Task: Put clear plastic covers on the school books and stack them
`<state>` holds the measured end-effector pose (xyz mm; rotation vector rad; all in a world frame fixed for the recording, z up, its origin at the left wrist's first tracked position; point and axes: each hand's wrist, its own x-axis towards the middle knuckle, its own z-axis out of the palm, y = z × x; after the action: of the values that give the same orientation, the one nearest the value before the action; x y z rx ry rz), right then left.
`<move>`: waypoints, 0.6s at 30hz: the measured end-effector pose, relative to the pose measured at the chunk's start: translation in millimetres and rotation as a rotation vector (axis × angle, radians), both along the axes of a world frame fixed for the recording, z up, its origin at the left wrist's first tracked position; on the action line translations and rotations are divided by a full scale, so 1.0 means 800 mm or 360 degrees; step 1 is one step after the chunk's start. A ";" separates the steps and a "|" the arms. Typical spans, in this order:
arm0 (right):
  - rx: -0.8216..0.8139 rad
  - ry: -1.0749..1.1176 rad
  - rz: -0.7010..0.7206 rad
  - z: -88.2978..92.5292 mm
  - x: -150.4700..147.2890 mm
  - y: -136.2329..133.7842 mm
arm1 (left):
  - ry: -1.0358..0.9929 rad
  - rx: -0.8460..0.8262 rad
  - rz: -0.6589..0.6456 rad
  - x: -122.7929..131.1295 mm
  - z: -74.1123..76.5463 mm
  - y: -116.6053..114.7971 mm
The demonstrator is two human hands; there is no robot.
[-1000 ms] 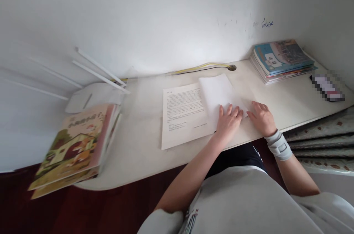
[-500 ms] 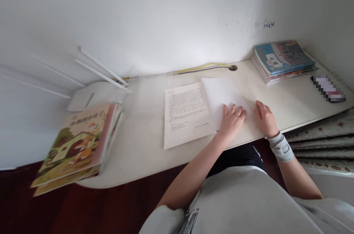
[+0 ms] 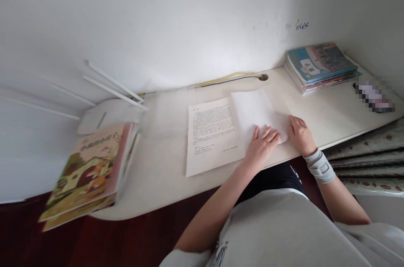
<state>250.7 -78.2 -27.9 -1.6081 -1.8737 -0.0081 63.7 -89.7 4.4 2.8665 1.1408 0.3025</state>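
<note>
Neither of my hands is gripping anything: both lie flat and open, palms down. My left hand [image 3: 261, 145] presses on the lower edge of a blank white sheet [image 3: 255, 111], which overlies the right side of a printed sheet [image 3: 211, 132]; I can't tell whether they are one folded page or two. My right hand [image 3: 301, 136], in a grey wrist brace [image 3: 320, 167], rests on the white desk [image 3: 158, 166] just beside the blank sheet's right corner. The papers lie near the desk's front edge. Farther left, a picture book [image 3: 88, 170] overhangs the desk's edge beside a white router [image 3: 107, 115]; a stack of textbooks [image 3: 320, 65] sits in the far right corner.
</note>
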 end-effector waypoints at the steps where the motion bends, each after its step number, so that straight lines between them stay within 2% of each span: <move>1: 0.0008 0.0002 0.0000 0.000 0.000 0.000 | 0.0006 0.0001 -0.0004 0.003 -0.001 0.003; 5: 0.0039 -0.0003 0.0010 0.001 0.000 0.000 | 0.0070 0.0019 -0.0008 0.007 0.002 0.009; 11: 0.0045 -0.0017 0.0005 0.001 0.001 -0.001 | 0.0169 0.0019 0.0481 -0.009 0.016 -0.003; 13: 0.0047 -0.0020 0.0005 0.001 0.000 -0.001 | 0.0179 -0.0014 0.0487 -0.006 0.015 -0.005; 18: 0.0049 -0.0009 0.0012 0.000 0.001 -0.001 | 0.0156 -0.0056 0.0357 0.020 0.008 0.002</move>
<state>251.3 -78.8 -27.9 -1.5818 -1.8749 -0.0383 79.3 -88.3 10.5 2.7525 1.4731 0.1483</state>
